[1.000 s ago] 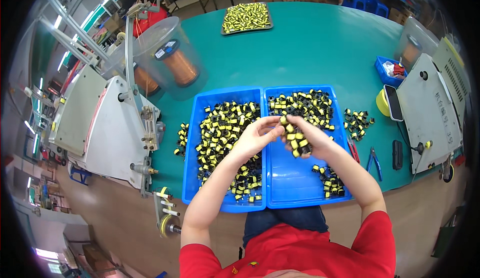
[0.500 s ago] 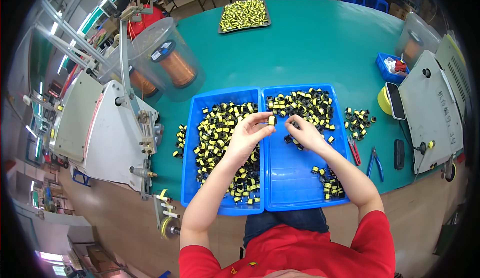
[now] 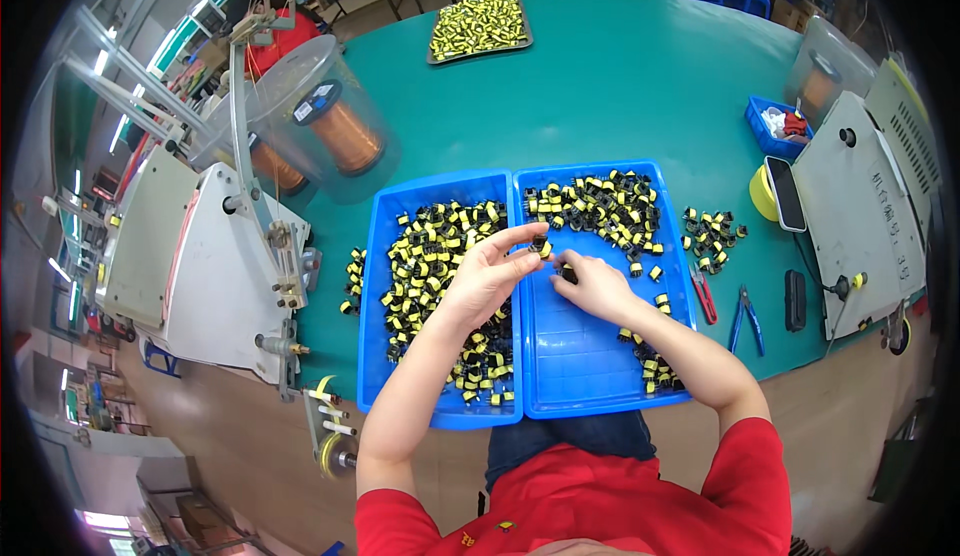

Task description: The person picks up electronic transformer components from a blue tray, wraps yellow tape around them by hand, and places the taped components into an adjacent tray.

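My left hand (image 3: 488,274) is raised over the divide between two blue bins, pinching a small yellow-taped black coil bobbin (image 3: 541,247) between thumb and fingertips. Just right of it, over the right bin (image 3: 570,361), my right hand (image 3: 598,289) has its fingers curled round a small dark part (image 3: 568,273). Most of that part is hidden by the fingers, so its kind is unclear. Similar bobbins (image 3: 425,266) fill the left bin (image 3: 378,306). More bobbins (image 3: 605,206) lie along the right bin's far side and right edge.
Red-handled pliers (image 3: 704,296), blue-handled pliers (image 3: 746,324) and a black case (image 3: 795,301) lie right of the bins. Loose bobbins (image 3: 712,239) sit near a phone (image 3: 785,194). Machines flank both sides. A tray (image 3: 480,54) of yellow parts stands far back.
My right hand has moved left and slightly down, closer to my left hand, with the dark part in its fingers. The bobbin in my left hand has tilted. The whole view has shifted slightly.
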### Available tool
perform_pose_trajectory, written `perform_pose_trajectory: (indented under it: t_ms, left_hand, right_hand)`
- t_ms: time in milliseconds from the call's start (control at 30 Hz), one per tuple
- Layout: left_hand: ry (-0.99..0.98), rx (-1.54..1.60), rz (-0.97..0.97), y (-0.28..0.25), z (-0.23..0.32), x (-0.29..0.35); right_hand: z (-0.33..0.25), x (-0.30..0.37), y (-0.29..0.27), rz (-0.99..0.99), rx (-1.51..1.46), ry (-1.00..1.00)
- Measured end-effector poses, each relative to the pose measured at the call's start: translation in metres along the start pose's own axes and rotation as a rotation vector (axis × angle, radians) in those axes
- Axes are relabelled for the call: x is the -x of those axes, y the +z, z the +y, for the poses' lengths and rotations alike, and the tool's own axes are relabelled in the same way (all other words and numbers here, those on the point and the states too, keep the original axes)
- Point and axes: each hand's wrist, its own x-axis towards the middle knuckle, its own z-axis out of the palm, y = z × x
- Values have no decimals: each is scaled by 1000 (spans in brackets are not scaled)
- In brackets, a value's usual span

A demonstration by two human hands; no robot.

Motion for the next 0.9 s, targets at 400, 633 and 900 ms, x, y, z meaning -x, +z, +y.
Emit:
perform_pose_trajectory:
  t_ms: [400, 633, 900]
  left_hand:
    - [3, 225, -91, -9, 8, 1]
    - [82, -160, -12, 7, 0, 2]
    - [331, -734, 72, 20, -13, 4]
  right_hand:
    - [-87, 14, -85, -58, -1504, 501]
    - [-75, 16, -63, 22, -1428, 411]
    - [-68, 18, -52, 15, -1322, 345]
